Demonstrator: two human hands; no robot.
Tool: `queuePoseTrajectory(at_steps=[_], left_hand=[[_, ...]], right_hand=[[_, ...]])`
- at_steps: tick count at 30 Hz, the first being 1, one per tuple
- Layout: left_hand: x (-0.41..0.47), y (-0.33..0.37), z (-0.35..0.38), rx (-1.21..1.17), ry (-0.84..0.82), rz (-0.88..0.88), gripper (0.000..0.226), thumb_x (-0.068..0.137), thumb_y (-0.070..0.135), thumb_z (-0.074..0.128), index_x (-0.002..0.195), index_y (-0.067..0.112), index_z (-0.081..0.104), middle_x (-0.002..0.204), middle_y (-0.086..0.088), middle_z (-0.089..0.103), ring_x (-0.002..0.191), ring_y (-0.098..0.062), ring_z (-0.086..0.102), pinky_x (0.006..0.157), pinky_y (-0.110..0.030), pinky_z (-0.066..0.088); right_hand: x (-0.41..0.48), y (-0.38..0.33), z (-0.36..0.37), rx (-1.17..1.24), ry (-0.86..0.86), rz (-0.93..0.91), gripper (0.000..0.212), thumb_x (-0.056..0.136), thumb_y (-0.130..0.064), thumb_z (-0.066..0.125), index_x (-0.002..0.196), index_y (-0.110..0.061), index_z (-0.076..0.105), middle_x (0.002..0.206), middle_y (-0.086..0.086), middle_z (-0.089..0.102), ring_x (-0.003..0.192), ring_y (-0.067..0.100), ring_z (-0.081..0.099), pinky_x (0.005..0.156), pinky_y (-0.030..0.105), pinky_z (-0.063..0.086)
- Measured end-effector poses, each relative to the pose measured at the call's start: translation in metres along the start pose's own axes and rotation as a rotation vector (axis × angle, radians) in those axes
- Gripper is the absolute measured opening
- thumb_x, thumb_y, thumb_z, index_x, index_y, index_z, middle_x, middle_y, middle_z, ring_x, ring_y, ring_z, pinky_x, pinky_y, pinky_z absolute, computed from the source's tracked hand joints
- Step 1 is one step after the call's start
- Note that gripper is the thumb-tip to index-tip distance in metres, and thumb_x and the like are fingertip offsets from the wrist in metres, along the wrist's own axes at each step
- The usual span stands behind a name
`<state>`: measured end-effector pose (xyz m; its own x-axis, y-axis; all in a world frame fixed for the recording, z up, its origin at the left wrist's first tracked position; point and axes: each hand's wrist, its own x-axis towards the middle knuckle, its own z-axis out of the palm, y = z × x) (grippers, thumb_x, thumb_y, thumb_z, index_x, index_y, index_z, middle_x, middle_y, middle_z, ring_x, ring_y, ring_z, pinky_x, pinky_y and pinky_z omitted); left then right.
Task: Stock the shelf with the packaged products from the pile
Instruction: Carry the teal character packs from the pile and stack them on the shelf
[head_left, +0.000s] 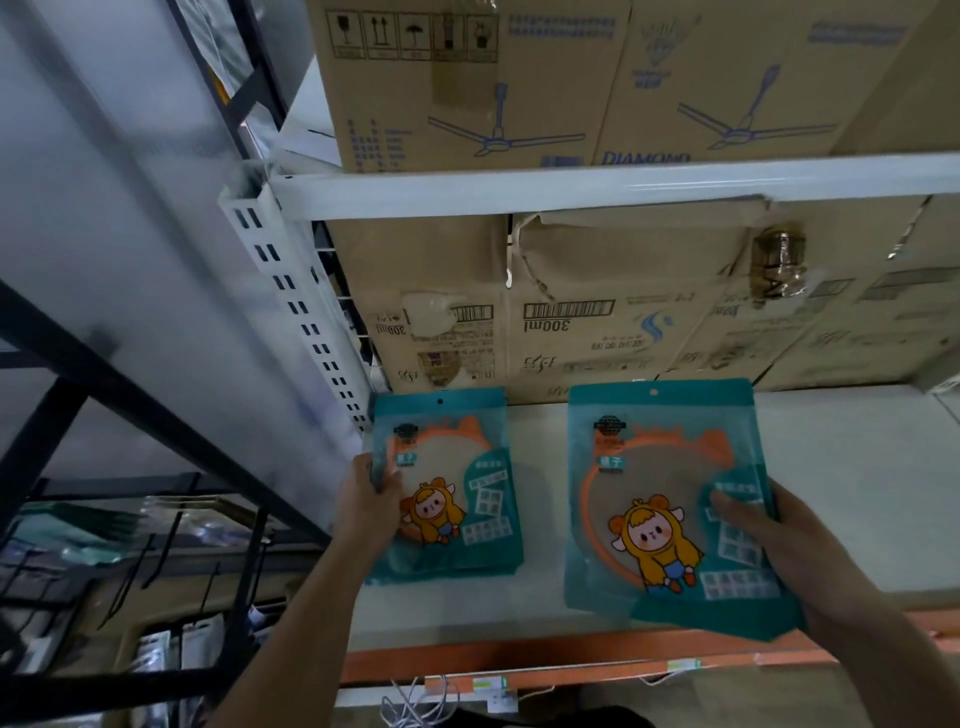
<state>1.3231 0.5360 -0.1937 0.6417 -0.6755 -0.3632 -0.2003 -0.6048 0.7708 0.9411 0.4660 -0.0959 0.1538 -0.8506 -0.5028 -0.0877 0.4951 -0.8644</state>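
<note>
The left hand (366, 501) grips the left edge of the left packet stack (452, 483), thumb curled over the front, and this stack lies flat at the far-left end of the white shelf (857, 493), just in front of the cardboard boxes (597, 322). The right hand (779, 540) holds the right packet (660, 499) by its right edge, thumb pressed on the front. This packet sits at the near edge of the shelf above the orange beam (571, 657), apart from the left stack.
</note>
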Motion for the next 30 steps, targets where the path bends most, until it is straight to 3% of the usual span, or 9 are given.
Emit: queuePoseTrajectory(at_steps=[6,11,17,19,22,24,25,27,30], left_hand=[[0.004,0.000,-0.008,-0.038,-0.077,0.011,0.005,0.103,0.021,0.055,0.108,0.023,0.055,0.097,-0.004,0.070,0.083,-0.020,0.073,0.064,-0.038,0.062],[0.004,0.005,-0.012,0.009,-0.094,0.033,0.003,0.104,0.022,0.053,0.104,0.020,0.056,0.095,-0.006,0.071,0.077,-0.017,0.073,0.056,-0.028,0.058],[-0.004,0.007,-0.026,0.044,-0.108,0.042,0.013,0.103,0.028,0.054,0.092,0.024,0.056,0.087,-0.006,0.071,0.074,-0.022,0.072,0.070,-0.048,0.063],[-0.015,0.020,-0.036,0.066,-0.089,0.047,0.016,0.105,0.030,0.053,0.089,0.025,0.051,0.086,-0.003,0.066,0.070,-0.015,0.065,0.061,-0.031,0.059],[-0.027,0.032,-0.053,0.141,-0.107,0.109,0.015,0.104,0.035,0.054,0.106,0.027,0.041,0.097,0.012,0.050,0.069,0.002,0.049,0.049,-0.010,0.040],[-0.031,0.032,-0.065,0.239,-0.119,0.166,0.018,0.104,0.031,0.055,0.118,0.025,0.046,0.115,0.010,0.046,0.083,-0.001,0.050,0.062,-0.006,0.039],[-0.033,0.029,-0.071,0.298,-0.106,0.188,0.027,0.103,0.032,0.055,0.128,0.023,0.049,0.127,0.008,0.047,0.100,-0.008,0.053,0.078,-0.009,0.044],[-0.038,0.022,-0.082,0.403,-0.072,0.223,0.050,0.101,0.036,0.056,0.147,0.022,0.043,0.150,0.002,0.044,0.135,-0.019,0.042,0.109,-0.032,0.043],[-0.044,0.009,-0.090,0.453,-0.033,0.256,0.054,0.100,0.037,0.057,0.150,0.023,0.042,0.154,0.000,0.042,0.143,-0.021,0.033,0.118,-0.041,0.035]], right_hand=[[0.001,-0.005,0.010,-0.009,-0.027,0.007,0.029,0.093,-0.019,0.064,0.120,-0.011,0.061,0.104,0.021,0.075,0.088,0.043,0.074,0.075,0.048,0.060],[-0.001,-0.011,0.020,-0.004,-0.072,-0.012,0.031,0.093,-0.019,0.063,0.121,-0.009,0.060,0.104,0.021,0.075,0.087,0.043,0.074,0.067,0.044,0.062],[0.001,-0.013,0.041,0.033,-0.061,-0.007,0.018,0.097,-0.011,0.059,0.115,-0.011,0.064,0.094,0.019,0.077,0.073,0.034,0.075,0.055,0.038,0.060],[0.005,-0.014,0.052,0.028,-0.066,0.006,0.020,0.097,-0.008,0.059,0.115,-0.012,0.064,0.095,0.020,0.076,0.075,0.035,0.075,0.058,0.038,0.060],[0.013,-0.015,0.076,0.014,-0.129,0.000,0.024,0.097,-0.007,0.058,0.121,-0.008,0.064,0.103,0.021,0.075,0.089,0.041,0.074,0.073,0.048,0.061],[0.021,-0.013,0.094,-0.010,-0.168,0.010,0.025,0.098,-0.008,0.059,0.122,-0.006,0.064,0.107,0.022,0.075,0.096,0.043,0.072,0.087,0.057,0.058],[0.026,-0.011,0.102,-0.026,-0.183,0.014,0.025,0.098,-0.009,0.059,0.122,-0.006,0.064,0.108,0.021,0.075,0.097,0.043,0.072,0.090,0.059,0.057],[0.035,-0.007,0.121,-0.048,-0.210,0.020,0.024,0.098,-0.010,0.060,0.122,-0.007,0.064,0.106,0.019,0.076,0.096,0.041,0.073,0.089,0.056,0.057],[0.048,0.003,0.148,-0.071,-0.250,0.031,0.023,0.098,-0.010,0.060,0.120,-0.007,0.064,0.105,0.018,0.076,0.094,0.039,0.074,0.087,0.055,0.059]])
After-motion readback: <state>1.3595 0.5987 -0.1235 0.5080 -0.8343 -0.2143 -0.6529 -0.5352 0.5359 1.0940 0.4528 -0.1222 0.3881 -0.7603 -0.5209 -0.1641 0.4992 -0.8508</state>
